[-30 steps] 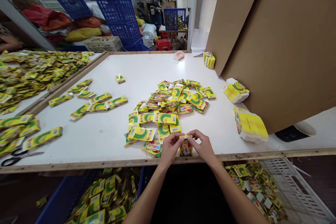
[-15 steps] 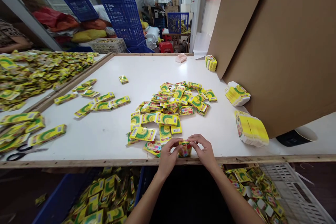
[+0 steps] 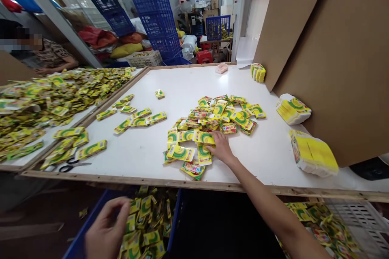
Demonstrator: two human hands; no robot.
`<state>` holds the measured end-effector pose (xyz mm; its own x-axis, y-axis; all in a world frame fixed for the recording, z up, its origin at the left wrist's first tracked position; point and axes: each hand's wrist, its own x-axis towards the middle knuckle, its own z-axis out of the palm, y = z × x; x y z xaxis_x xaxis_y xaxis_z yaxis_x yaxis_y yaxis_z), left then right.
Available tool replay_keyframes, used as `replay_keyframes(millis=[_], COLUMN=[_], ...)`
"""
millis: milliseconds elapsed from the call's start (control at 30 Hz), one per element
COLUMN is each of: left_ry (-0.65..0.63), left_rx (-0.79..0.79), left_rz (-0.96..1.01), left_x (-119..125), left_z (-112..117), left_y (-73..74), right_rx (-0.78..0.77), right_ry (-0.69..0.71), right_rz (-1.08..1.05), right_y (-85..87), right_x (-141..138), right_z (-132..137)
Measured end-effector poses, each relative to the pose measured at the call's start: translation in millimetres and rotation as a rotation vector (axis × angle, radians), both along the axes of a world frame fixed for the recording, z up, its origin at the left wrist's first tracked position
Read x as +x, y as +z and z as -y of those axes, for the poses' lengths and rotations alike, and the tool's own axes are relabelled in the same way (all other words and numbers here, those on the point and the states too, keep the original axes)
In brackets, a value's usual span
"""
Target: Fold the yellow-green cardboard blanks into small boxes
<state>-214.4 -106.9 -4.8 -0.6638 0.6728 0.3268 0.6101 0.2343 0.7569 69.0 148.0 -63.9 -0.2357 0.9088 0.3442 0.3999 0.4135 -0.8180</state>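
Observation:
My right hand (image 3: 221, 147) reaches onto the white table (image 3: 146, 149) and rests its fingers on a flat yellow-green packet (image 3: 203, 138) at the near edge of a heap of such packets (image 3: 219, 115). Its fingers lie flat and apart. My left hand (image 3: 106, 228) hangs low at the bottom left, over a blue crate (image 3: 82, 238) filled with folded yellow packets (image 3: 146, 222). Its fingers are curled and apart, and nothing shows in them.
Stacks of packet blanks (image 3: 313, 153) (image 3: 293, 109) lie at the right beside leaning cardboard sheets (image 3: 334, 48). Scissors (image 3: 71, 164) lie at the left front edge. A white crate (image 3: 322, 226) with packets stands below right. Another person (image 3: 51, 54) sits behind the left table, which is covered in packets. Blue crates (image 3: 152, 12) are stacked at the back.
Both hands held one small packet at the table's front edge. Now the left hand has dropped to the blue crate, and the right has reached forward onto the heap. The view shifted left.

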Motion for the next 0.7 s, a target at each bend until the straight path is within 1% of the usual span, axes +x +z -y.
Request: replay_keyframes(millis=[67,133,200,267,300,333,367,433,467,500,600,700], left_ry=[-0.178,-0.327,-0.480,-0.564,-0.618,-0.682,-0.738,-0.823,-0.843,-0.855,-0.906,-0.942], left_rx=[-0.066,-0.042,0.017,0.104,0.130,0.130,0.125,0.102,0.098,0.096,0.029,-0.060], left_rz=[0.180,0.386,0.494,0.567,0.623,0.695,0.770,0.899,0.937,0.956,0.943,0.848], left_x=[33,71,109,144,160,173,185,200,204,206,204,198], left_z=[-27,-59,-88,-113,-122,-130,-136,-142,-143,-144,-143,-143], left_y=[-9.0,-15.6,-21.3,-28.2,-32.4,-37.1,-42.0,-51.2,-54.9,-57.8,-61.8,-62.4], right_rx=[0.000,-0.002,-0.051,-0.163,-0.205,-0.227,-0.225,-0.182,-0.157,-0.141,-0.156,-0.190], right_ry=[0.021,0.046,0.104,0.197,0.220,0.202,0.145,-0.017,-0.076,-0.103,-0.049,0.003], right_rz=[0.030,0.042,-0.026,-0.174,-0.212,-0.225,-0.214,-0.190,-0.194,-0.207,-0.226,-0.201], right_y=[5.9,11.2,12.4,8.1,4.3,-0.2,-4.9,-13.1,-16.2,-18.4,-19.9,-17.3], right_x=[-4,0,9,21,28,34,40,51,57,61,72,77], right_z=[-5,4,26,54,67,79,89,100,102,102,98,95])
